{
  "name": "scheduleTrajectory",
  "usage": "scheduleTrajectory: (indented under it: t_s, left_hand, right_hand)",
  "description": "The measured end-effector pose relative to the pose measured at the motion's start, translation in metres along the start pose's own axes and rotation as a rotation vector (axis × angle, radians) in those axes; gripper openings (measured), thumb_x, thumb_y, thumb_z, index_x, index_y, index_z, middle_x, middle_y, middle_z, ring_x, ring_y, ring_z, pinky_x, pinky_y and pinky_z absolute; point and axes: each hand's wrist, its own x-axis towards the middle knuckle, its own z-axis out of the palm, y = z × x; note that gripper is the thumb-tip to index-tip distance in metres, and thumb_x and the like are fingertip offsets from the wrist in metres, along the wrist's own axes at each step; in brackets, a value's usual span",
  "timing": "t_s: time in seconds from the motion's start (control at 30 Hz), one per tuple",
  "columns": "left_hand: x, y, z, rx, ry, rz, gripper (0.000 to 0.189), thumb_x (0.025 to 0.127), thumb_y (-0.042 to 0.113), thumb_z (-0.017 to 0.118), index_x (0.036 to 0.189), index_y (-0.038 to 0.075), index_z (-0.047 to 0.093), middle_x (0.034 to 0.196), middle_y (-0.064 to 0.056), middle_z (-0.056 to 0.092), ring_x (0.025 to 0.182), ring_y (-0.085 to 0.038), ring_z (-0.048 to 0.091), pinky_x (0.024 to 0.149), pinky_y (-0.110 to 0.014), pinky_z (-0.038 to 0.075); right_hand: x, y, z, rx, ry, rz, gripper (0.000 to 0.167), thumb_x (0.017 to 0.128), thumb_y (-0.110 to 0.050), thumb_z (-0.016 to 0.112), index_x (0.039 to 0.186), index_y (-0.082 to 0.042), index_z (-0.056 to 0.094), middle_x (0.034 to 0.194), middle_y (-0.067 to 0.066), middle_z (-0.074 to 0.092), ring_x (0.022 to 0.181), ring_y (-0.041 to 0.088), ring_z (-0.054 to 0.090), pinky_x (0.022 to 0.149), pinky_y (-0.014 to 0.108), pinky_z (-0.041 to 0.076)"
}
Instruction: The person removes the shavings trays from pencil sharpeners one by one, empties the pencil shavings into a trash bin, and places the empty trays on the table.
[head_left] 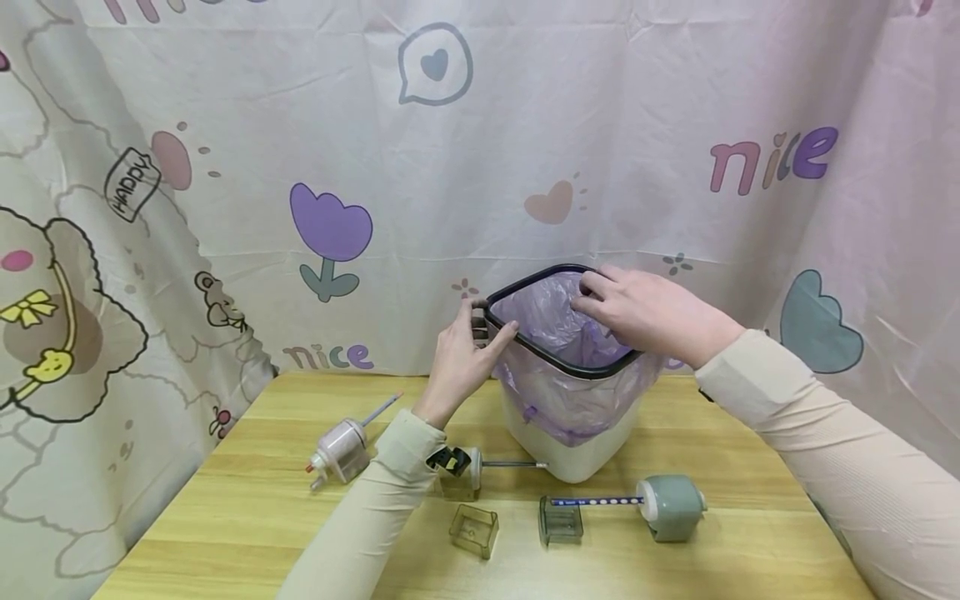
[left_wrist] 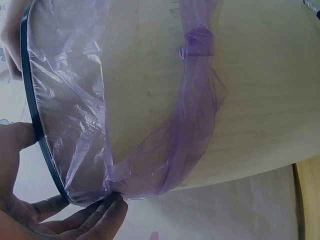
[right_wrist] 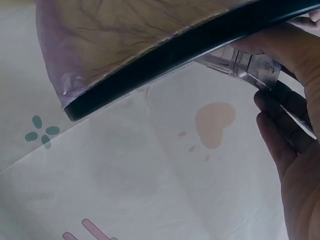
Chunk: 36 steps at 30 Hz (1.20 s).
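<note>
A white trash bin (head_left: 573, 462) with a black rim (head_left: 585, 372) stands on the table, lined with a thin purple bag (left_wrist: 192, 110) folded over its outside. My left hand (head_left: 465, 358) grips the bin's left corner, thumb at the rim and fingers round the outside against the bag. Over the bin's right side, my right hand (head_left: 645, 308) is at the opening. In the right wrist view its fingers hold a clear plastic sharpener drawer (right_wrist: 250, 67) beside the rim; the hand hides it in the head view.
A pinkish pencil sharpener (head_left: 343, 450) with a pencil lies at the left. Another sharpener (head_left: 475, 469) sits partly behind my left wrist, and a green one (head_left: 675, 507) at the right. A yellowish drawer (head_left: 475, 529) and a green drawer (head_left: 561, 523) lie in front.
</note>
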Motion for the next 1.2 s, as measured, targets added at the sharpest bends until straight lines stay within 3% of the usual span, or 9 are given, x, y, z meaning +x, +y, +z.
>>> scheduleTrajectory:
  t_s: [0.23, 0.5, 0.63, 0.9, 1.2]
  left_hand:
    - [-0.001, 0.0, 0.0, -0.001, -0.006, 0.001, 0.067, 0.1, 0.05, 0.072, 0.151, 0.012, 0.05, 0.13, -0.013, 0.073, 0.114, -0.03, 0.076, 0.1, -0.044, 0.064]
    - [-0.003, -0.002, 0.002, -0.015, -0.002, -0.006, 0.066, 0.1, 0.049, 0.073, 0.15, 0.012, 0.051, 0.128, -0.014, 0.073, 0.113, -0.03, 0.076, 0.099, -0.043, 0.064]
    - [-0.004, -0.003, 0.003, -0.025, -0.001, -0.012, 0.067, 0.099, 0.049, 0.074, 0.15, 0.012, 0.051, 0.128, -0.014, 0.073, 0.113, -0.03, 0.076, 0.099, -0.043, 0.064]
    - [-0.004, -0.002, 0.001, 0.002, 0.006, 0.005, 0.067, 0.099, 0.047, 0.075, 0.15, 0.011, 0.051, 0.128, -0.014, 0.074, 0.113, -0.031, 0.075, 0.1, -0.044, 0.064]
    - [0.0, -0.001, -0.005, 0.049, -0.014, 0.046, 0.066, 0.101, 0.049, 0.072, 0.15, 0.01, 0.052, 0.127, -0.015, 0.074, 0.114, -0.032, 0.074, 0.099, -0.046, 0.063]
  right_hand:
    - [-0.003, -0.002, -0.009, -0.015, -0.061, -0.022, 0.03, 0.087, 0.012, 0.078, 0.112, -0.006, 0.077, 0.111, 0.015, 0.066, 0.095, 0.03, 0.062, 0.075, 0.041, 0.063]
    - [-0.003, -0.003, -0.017, -0.094, -0.072, -0.111, 0.025, 0.086, 0.008, 0.08, 0.105, -0.008, 0.076, 0.101, 0.009, 0.062, 0.088, 0.027, 0.058, 0.073, 0.038, 0.059]
    - [-0.002, -0.004, -0.019, -0.109, -0.08, -0.116, 0.026, 0.085, 0.007, 0.081, 0.106, -0.008, 0.076, 0.101, 0.009, 0.062, 0.089, 0.027, 0.058, 0.072, 0.037, 0.058]
    - [-0.002, -0.004, -0.02, -0.025, -0.088, -0.046, 0.029, 0.084, 0.011, 0.08, 0.108, -0.005, 0.075, 0.105, 0.013, 0.065, 0.092, 0.029, 0.061, 0.077, 0.04, 0.063]
    - [-0.01, -0.002, -0.025, 0.037, -0.03, 0.051, 0.045, 0.072, 0.006, 0.086, 0.113, -0.002, 0.068, 0.102, 0.016, 0.065, 0.091, 0.034, 0.063, 0.08, 0.047, 0.062]
